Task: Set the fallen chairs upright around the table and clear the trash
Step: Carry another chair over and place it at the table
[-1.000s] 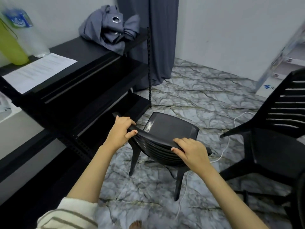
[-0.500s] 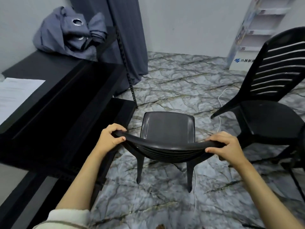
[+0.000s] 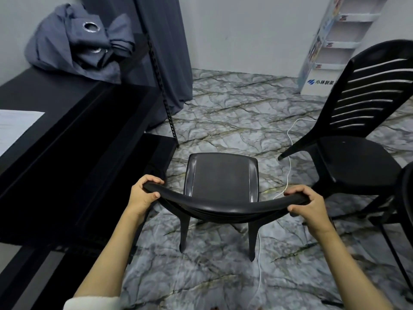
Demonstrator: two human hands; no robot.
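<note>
A second ago the right hand (image 3: 312, 208) gripped the small black chair (image 3: 221, 189) mid-backrest; it now holds the right end. The chair, then angled toward the tabletop (image 3: 55, 121), now squarely faces away, centre frame.

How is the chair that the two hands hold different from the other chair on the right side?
The held chair is gripped at its curved top rail by the left hand and the right hand; the right chair is untouched. The held chair's seat is greyer and glossier, the right chair's matte black. The held chair faces away from the person, the right chair leftward. Both stand upright on the marble-patterned floor.
</note>
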